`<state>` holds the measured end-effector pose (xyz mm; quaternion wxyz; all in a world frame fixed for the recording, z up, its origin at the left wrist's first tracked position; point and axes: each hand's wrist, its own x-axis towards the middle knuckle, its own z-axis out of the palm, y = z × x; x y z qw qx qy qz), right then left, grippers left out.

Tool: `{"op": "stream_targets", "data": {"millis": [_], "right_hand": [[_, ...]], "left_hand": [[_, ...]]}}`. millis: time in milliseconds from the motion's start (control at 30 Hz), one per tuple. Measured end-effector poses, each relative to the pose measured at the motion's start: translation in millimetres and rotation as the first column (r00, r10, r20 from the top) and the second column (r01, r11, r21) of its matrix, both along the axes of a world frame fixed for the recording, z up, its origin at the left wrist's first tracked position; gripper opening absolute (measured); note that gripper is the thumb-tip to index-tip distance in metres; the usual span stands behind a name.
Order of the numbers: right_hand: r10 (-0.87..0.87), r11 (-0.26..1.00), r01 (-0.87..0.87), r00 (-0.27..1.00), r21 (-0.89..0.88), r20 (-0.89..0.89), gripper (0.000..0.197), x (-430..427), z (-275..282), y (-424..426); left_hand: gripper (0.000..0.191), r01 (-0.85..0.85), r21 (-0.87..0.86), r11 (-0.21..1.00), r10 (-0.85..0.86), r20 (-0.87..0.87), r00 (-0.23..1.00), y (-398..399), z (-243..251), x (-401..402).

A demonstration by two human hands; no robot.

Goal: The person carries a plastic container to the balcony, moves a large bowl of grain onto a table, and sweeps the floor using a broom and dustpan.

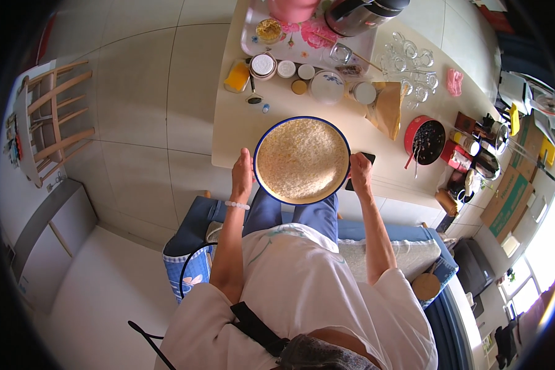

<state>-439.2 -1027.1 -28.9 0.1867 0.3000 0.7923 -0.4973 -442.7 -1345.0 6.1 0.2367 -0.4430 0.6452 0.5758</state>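
A round basin with a blue rim (255, 159) is held level in front of my lap, over the table's front edge. Pale grain (300, 155), much like rice with yellowish flecks, covers its whole inside. My left hand (243, 173) supports the basin's left side with the thumb up; its fingers are partly hidden by the wall. On the opposite side my right hand (360, 172) is closed around the rim. Beside and partly behind that hand, a dark phone-like object (367, 158) rests on the table.
The table (233, 134) bears several lidded jars (327, 86), a paper bag (386, 108), a red pan (425, 138) with dark contents, and glass mugs (409, 64). Behind the jars, a flowered tray (305, 51) holds a kettle (351, 18). A blue sofa (351, 227) is behind me.
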Motion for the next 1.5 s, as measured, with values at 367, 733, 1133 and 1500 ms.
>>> {"op": "stream_targets", "data": {"millis": [367,733,1133,1500], "right_hand": [[0.018,0.999,-0.019,0.999,0.029,0.027,0.027,3.5,-5.7,-0.3],[0.131,0.966,-0.078,0.97,0.247,-0.207,0.031,50.9,33.6,12.6],[0.509,0.816,-0.557,0.819,0.154,0.264,0.021,348.8,-10.4,79.6],[-0.578,0.766,0.602,0.799,-0.225,0.167,0.026,448.5,64.2,247.8]], "left_hand": [[0.074,0.142,-0.048,0.989,-0.142,0.005,0.99,-2.2,3.5,7.5],[0.083,0.06,-0.068,0.996,-0.059,0.016,0.998,0.1,6.1,37.2],[0.042,0.189,-0.114,0.975,-0.22,-0.409,0.886,112.4,113.2,49.6],[0.025,0.876,-0.08,0.476,-0.756,-0.546,0.361,442.8,180.3,194.6]]}}
